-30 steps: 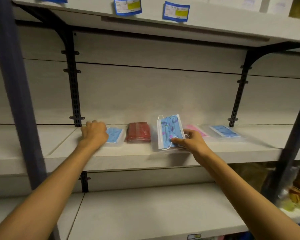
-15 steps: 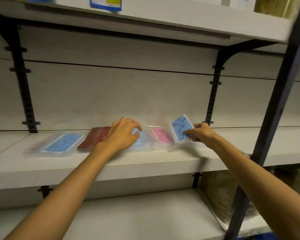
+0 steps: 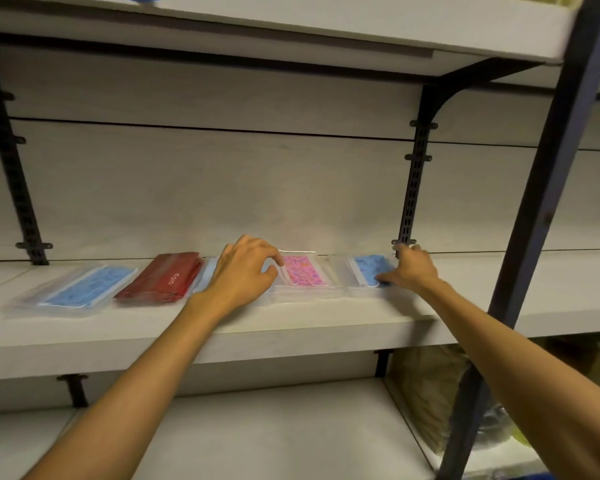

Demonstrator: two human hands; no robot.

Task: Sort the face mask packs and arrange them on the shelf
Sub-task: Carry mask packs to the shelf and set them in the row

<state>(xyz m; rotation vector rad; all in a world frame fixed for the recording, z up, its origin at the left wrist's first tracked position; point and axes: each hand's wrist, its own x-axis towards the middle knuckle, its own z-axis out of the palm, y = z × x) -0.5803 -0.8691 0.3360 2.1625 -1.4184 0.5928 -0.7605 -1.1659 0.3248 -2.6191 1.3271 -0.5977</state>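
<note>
face mask packs lie in a row on the shelf (image 3: pixel 291 337); left of the pink pack (image 3: pixel 302 270), my left hand (image 3: pixel 245 271) rests with fingers loosely spread. right of the pink pack, my right hand (image 3: pixel 411 270) presses flat on the blue pack (image 3: pixel 369 268).

The only lettering in view is a short white print on the front of the red mask pack (image 3: pixel 161 277), lying second from the left in the row on the shelf (image 3: pixel 291 327). It is too small and blurred to read with certainty. The patterned blue and pink packs beside it show no readable text.
</note>
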